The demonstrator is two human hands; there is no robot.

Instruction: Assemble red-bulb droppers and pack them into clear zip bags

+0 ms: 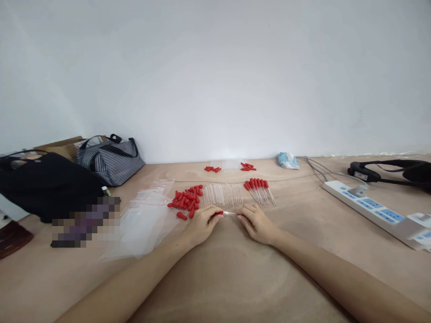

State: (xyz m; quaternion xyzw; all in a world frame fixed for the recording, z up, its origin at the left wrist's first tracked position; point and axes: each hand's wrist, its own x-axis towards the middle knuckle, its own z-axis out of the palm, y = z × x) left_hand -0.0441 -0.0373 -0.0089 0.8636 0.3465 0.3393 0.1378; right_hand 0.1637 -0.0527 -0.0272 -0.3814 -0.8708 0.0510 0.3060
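Between my two hands lies a clear glass dropper tube [230, 213], held level just above the table. My left hand [203, 223] pinches a red rubber bulb [218, 213] at the tube's left end. The fingers of my right hand [256, 223] are closed on the tube's other end. Just beyond, a row of bare glass tubes [222, 194] lies side by side. Loose red bulbs [186, 198] form a pile to the left of the row. On its right are several droppers with red bulbs fitted [260, 190], lying fanned out.
Clear zip bags [141, 220] lie left of the bulbs. Farther left are a black bag [50, 184] and a striped bag [112, 161]. A power strip [367, 208], a black headset [387, 172] and a blue-white packet [288, 160] are to the right. Small red bulbs [212, 169] lie near the wall.
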